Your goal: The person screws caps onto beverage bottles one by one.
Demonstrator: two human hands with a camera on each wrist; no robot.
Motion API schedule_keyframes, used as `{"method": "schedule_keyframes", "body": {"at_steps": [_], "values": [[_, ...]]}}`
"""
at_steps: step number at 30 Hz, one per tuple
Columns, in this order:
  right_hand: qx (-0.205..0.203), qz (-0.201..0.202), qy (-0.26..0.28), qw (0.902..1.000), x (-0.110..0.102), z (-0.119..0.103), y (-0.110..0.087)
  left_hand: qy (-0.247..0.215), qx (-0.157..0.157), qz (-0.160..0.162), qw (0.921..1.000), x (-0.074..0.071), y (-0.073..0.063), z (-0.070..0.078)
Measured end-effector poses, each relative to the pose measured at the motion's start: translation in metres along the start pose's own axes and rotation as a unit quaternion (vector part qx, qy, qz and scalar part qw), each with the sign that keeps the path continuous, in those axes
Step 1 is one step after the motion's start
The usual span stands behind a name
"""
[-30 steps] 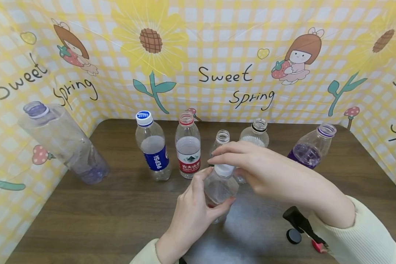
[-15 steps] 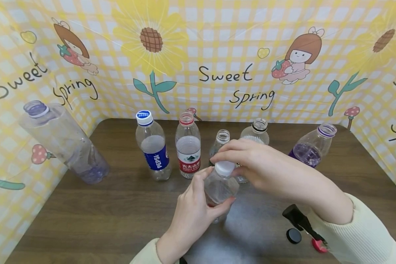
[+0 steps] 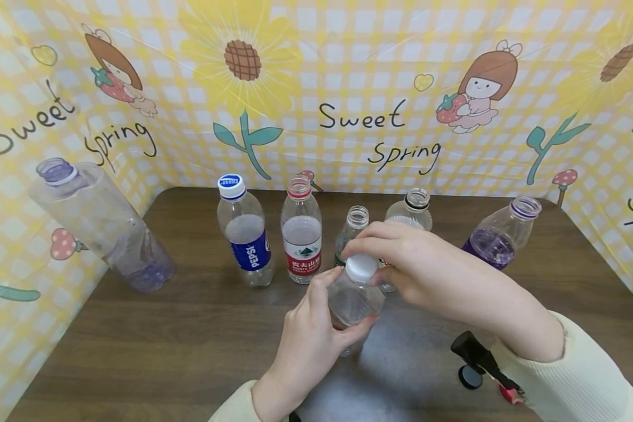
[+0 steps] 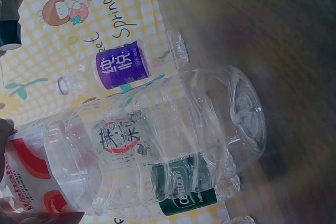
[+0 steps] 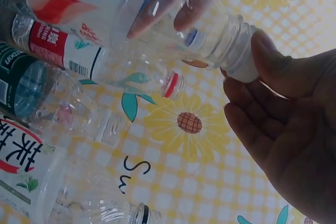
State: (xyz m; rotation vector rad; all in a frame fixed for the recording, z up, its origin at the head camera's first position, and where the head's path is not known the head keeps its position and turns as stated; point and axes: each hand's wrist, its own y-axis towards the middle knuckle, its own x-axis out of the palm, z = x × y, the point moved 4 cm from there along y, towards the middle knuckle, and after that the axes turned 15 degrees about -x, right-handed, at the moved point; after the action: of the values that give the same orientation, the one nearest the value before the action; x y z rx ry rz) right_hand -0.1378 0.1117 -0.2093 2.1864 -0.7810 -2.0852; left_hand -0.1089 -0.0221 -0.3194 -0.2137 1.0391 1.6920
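My left hand (image 3: 300, 340) grips a clear plastic bottle (image 3: 352, 302) round its body, thumb in front. This bottle stands upright in front of me and has a red-and-white label (image 4: 31, 174), seen in the left wrist view. A white screw cap (image 3: 361, 269) sits on its neck. My right hand (image 3: 427, 266) reaches over from the right and pinches the cap between thumb and fingers; in the right wrist view the thumb lies on one side of the cap (image 5: 243, 61), with fingertips on the other.
Behind stand a capped Pepsi bottle (image 3: 245, 231) and several uncapped ones: a red-labelled bottle (image 3: 301, 246), a small green-labelled one (image 3: 357, 220), a black-ringed one (image 3: 417, 202) and a purple-labelled one (image 3: 490, 240). A tall bottle (image 3: 105, 223) stands left. Black (image 3: 470, 377) and red caps (image 3: 509, 394) lie right.
My right fingers have shifted slightly about the cap, and more of its white top shows. The left hand keeps its grip; the bottle hardly moves.
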Motion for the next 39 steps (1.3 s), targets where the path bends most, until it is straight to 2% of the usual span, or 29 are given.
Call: {"method": "schedule_keyframes", "body": {"at_steps": [12,20,27,30,36,39], "values": [[0.023,0.03,-0.015,0.9992,0.003,-0.0052,0.0007,0.004,-0.004,0.006,1.0,0.001,0.0007,-0.0006],[0.051,0.028,0.006,0.9983,0.0018,-0.0044,-0.0004,0.002,-0.013,-0.007,0.9999,0.0008,0.0001,-0.0015],[0.051,0.045,0.005,0.9977,0.0038,-0.0046,-0.001,-0.002,-0.014,-0.021,0.9997,0.0009,-0.0002,-0.0017],[0.057,0.051,0.007,0.9971,0.005,-0.0054,-0.0022,0.004,-0.012,-0.033,0.9994,0.0009,-0.0006,-0.0031],[0.067,0.057,0.011,0.9961,0.006,-0.0057,-0.0035,0.022,0.013,-0.038,0.999,-0.0008,-0.001,-0.0073],[0.066,0.055,0.011,0.9962,0.0054,-0.0054,-0.0036,0.018,0.014,-0.049,0.9985,-0.002,-0.0005,-0.0093]]}}
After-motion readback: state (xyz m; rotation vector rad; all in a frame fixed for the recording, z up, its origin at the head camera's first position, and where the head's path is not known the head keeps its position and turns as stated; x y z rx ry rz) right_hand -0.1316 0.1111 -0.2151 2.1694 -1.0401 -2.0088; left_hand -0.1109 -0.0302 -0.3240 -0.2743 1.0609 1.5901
